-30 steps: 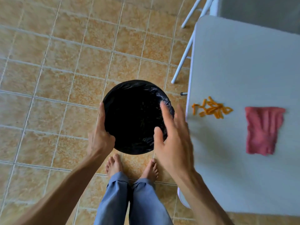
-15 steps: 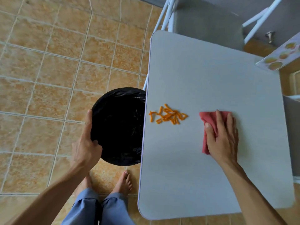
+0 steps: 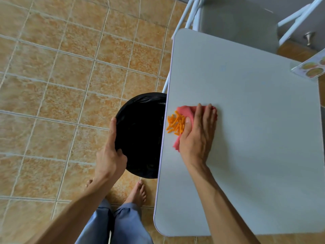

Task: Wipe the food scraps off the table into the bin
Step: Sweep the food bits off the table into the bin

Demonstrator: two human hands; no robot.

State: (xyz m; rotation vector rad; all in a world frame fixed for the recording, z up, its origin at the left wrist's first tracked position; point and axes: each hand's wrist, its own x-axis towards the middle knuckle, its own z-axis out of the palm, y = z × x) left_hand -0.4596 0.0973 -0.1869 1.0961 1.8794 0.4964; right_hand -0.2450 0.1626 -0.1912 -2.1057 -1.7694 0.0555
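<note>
A heap of orange food scraps lies at the left edge of the grey table. My right hand presses flat on a pink cloth that touches the scraps on their right side. A round bin lined with a black bag stands on the floor, partly tucked under the table's left edge, right below the scraps. My left hand grips the bin's near left rim, thumb inside.
The floor is orange tile. White chair legs and a grey seat stand beyond the table's far edge. A printed card juts over the table's right far corner. My bare feet are beside the bin.
My right hand has slid the cloth leftward, pushing the scraps into a tight heap at the table's left edge. The bin sits further under that edge.
</note>
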